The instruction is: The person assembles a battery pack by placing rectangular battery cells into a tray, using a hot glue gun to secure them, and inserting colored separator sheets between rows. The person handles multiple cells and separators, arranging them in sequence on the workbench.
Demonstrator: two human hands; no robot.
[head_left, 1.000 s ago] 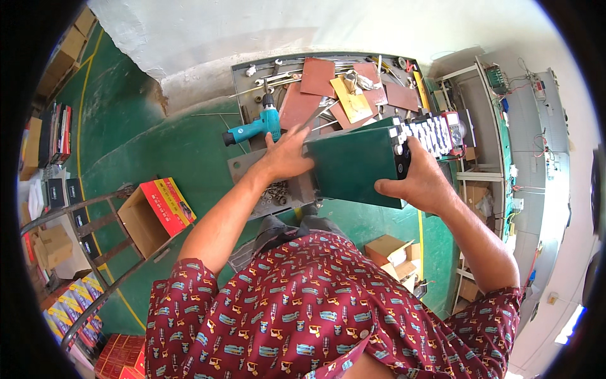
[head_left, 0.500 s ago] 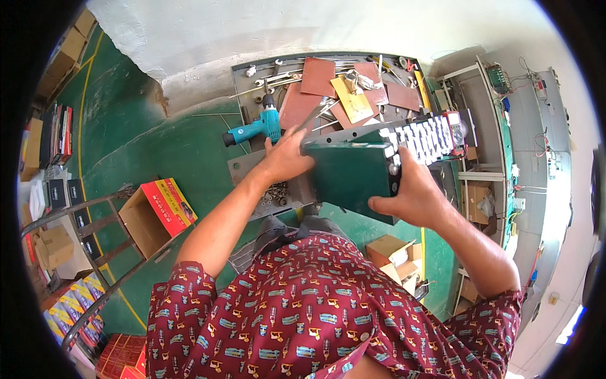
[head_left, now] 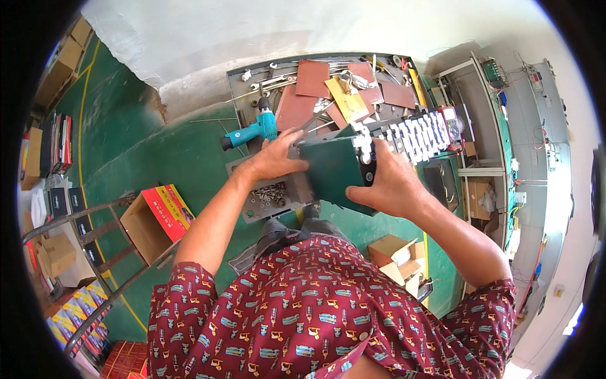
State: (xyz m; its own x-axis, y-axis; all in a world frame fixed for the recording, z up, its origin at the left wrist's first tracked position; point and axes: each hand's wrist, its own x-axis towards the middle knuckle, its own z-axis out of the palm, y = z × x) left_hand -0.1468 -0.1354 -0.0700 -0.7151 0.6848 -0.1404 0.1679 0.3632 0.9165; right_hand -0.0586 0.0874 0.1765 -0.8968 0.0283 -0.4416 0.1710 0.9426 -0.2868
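A dark green box-shaped case (head_left: 329,169) is held up in front of me, over the near part of the workbench. My left hand (head_left: 276,156) grips its left end, thumb on the near side and fingers toward the far edge. At the other end, my right hand (head_left: 396,183) is closed round the case, its thumb on the near lower corner. White and black terminal-like fittings (head_left: 365,150) show along that right end. Just beyond my left hand lies a teal cordless drill (head_left: 255,129). Small washers and nuts (head_left: 271,192) are heaped below that hand.
Reddish-brown sheets (head_left: 314,79), a yellow sheet (head_left: 347,100) and wrenches cover the bench's far part. A row of white-topped parts (head_left: 420,139) stands at right beside a red meter (head_left: 450,120). Cardboard boxes (head_left: 151,221) sit on a trolley at left; shelving (head_left: 483,126) rises at right.
Both hands have shifted the green case leftward, the right hand moving further. More of the washers and of the row of white-topped parts now shows.
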